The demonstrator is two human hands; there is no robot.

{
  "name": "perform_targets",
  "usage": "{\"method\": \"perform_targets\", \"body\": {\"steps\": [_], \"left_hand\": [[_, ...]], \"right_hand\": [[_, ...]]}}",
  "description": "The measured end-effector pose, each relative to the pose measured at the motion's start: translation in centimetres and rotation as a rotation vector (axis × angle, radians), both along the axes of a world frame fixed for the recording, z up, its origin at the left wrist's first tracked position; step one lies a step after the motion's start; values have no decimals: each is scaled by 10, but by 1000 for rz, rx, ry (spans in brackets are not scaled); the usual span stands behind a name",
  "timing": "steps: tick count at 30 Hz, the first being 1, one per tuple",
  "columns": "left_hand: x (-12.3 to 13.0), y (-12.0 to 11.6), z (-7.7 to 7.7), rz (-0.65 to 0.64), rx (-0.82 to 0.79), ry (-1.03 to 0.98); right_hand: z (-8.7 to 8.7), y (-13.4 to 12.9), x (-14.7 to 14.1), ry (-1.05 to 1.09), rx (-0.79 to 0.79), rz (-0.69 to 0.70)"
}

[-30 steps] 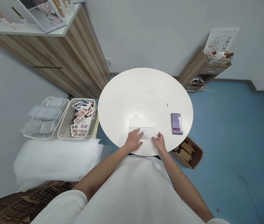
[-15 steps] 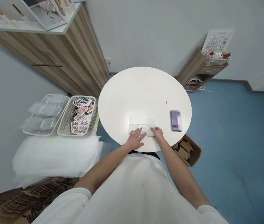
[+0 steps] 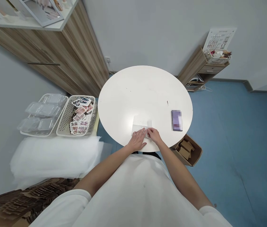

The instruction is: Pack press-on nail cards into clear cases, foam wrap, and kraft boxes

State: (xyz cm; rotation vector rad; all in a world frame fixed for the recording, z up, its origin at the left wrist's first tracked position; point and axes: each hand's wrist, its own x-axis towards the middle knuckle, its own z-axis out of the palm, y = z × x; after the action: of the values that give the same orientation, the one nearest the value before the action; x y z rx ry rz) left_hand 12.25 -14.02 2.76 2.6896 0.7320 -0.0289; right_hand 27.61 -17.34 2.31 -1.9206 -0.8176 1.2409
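A thin white packing foam sheet (image 3: 140, 121) lies on the near part of the round white table (image 3: 142, 85), its near portion folded over. My left hand (image 3: 137, 140) rests flat on the folded part with its fingers spread. Beside it, my right hand (image 3: 154, 135) pinches the sheet's right edge, which is turned inward toward the left fingers. What lies inside the fold is hidden under my hands. To the right on the table is a purple pack (image 3: 177, 120), blurred in the picture.
At left stand a basket of printed nail cards (image 3: 80, 116) and a basket of clear plastic packs (image 3: 44, 110). Below them lies a stack of white foam sheets (image 3: 55, 157), then brown cardboard (image 3: 36, 200). A carton (image 3: 196, 154) with cardboard pieces is at the table's right.
My right hand has moved left, bringing the sheet's right edge inward, so the sheet now looks narrower. My left hand stays pressed on the fold. The view has shifted slightly.
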Motion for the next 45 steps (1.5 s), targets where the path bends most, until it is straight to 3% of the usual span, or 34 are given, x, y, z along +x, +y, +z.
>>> {"method": "perform_targets", "body": {"steps": [4,7,9,13,15,17,20,22,26,31,38,42,45], "left_hand": [[-1,0,0,-121,64,40],[-3,0,-3,-111,89,69],[-4,1,-5,-104,84,67],[-6,2,-4,-100,22,39],[-10,2,-3,-70,-38,9],[-15,2,-3,74,-112,-21],[-27,2,-8,542,-257,-31],[-33,4,-11,781,-397,-40],[-33,11,-11,952,-664,-100],[-33,23,-6,1197,-822,-171],[-43,41,2,980,-956,-149],[-31,39,9,903,-894,-188],[-15,32,11,749,-753,-160]], "right_hand": [[-2,0,4,5,9,19],[-2,-8,7,-41,34,10],[-1,-15,9,-189,69,22],[-1,-24,4,-625,54,324],[-3,-22,-2,-747,-2,469],[-4,-19,-8,-834,-48,525],[-6,-16,-15,-899,-82,526],[-7,-16,-19,-903,-81,517],[-7,-16,-28,-870,-45,551],[-6,-14,-42,-836,-35,570],[-1,-13,-37,-758,-29,523],[-1,-10,-36,-752,-49,461],[-2,-5,-35,-652,-82,477]]}}
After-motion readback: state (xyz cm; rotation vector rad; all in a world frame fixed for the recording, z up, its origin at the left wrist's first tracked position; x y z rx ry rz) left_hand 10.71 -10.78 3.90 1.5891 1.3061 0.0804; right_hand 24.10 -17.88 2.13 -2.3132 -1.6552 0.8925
